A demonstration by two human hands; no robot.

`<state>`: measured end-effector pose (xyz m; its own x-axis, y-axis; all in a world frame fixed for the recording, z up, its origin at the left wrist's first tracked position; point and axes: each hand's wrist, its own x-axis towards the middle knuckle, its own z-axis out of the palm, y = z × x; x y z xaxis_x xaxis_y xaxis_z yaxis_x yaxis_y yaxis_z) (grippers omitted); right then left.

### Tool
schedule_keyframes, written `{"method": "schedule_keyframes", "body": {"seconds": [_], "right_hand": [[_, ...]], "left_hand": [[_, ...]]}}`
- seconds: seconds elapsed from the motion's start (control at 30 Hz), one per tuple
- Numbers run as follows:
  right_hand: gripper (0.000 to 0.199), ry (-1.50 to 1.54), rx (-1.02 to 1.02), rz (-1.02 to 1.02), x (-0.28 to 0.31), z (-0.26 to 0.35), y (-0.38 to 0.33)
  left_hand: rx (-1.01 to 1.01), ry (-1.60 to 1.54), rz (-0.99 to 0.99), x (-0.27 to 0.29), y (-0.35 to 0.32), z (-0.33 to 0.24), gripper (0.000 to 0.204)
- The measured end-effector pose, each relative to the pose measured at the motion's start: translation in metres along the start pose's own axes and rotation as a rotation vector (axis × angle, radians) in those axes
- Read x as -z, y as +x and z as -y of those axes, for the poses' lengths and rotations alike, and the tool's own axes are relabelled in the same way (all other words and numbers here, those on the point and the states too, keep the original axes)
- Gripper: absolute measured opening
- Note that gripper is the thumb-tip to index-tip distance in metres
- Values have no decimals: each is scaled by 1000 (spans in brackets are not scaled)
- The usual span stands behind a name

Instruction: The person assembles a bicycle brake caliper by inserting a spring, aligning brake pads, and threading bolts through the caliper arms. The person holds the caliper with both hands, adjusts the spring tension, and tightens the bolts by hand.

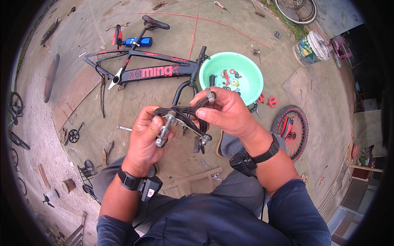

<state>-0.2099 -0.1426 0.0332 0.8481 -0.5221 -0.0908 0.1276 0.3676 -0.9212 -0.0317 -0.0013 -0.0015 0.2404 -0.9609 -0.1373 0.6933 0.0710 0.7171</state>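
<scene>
While your left hand [143, 137] grips the black metal caliper brake [186, 119] by its threaded silver centre bolt [163, 133], keep that bolt steady. Your right hand [225, 110] is closed on the upper arm, pinching a small silver fitting [210, 95] at the fingertips. Judgement: turn slowly, brake held between both hands, above the knees.

Two bare hands, the left hand [143, 137] and the right hand [225, 110], share one black metal brake caliper [186, 119] between their fingers [158, 123]. Beyond the fingers lie one black and red bicycle frame [152, 67], one round mint-green plastic basin [246, 69] and two small red pedals [266, 100]. Right of the fingers lies one red-rimmed spoked wheel [291, 129]; far beyond stands one white plastic bucket [312, 48].
</scene>
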Motion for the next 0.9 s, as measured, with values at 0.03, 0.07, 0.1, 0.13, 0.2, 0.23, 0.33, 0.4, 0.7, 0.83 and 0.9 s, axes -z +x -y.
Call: {"method": "schedule_keyframes", "body": {"seconds": [0.03,0.07,0.1,0.13,0.2,0.23,0.33,0.4,0.7,0.83,0.9], "right_hand": [[24,-2,-3,0,0,0,-1],[24,-2,-9,-1,0,1,-1],[24,-2,-13,-2,0,1,-1],[24,-1,-20,-4,0,2,-2],[24,-6,-13,-1,0,1,-2],[25,-12,1,2,0,0,-2],[25,-10,54,21,-2,-2,-1],[25,20,64,26,-4,-1,-2],[25,48,-5,13,-3,0,-3],[23,23,2,2,-3,-1,-2],[23,13,9,-3,-4,-1,-2]], "left_hand": [[-2,2,3,0,0,0,19],[0,2,0,0,0,0,19],[1,1,-3,1,0,0,19],[2,1,-7,2,0,1,19],[21,-70,38,7,2,0,21],[25,-114,74,9,2,0,22],[46,-108,33,10,2,5,21],[19,-75,53,10,5,8,21],[90,-93,66,9,3,6,20],[94,-113,65,10,3,4,20],[94,-119,69,11,3,4,20]]}}
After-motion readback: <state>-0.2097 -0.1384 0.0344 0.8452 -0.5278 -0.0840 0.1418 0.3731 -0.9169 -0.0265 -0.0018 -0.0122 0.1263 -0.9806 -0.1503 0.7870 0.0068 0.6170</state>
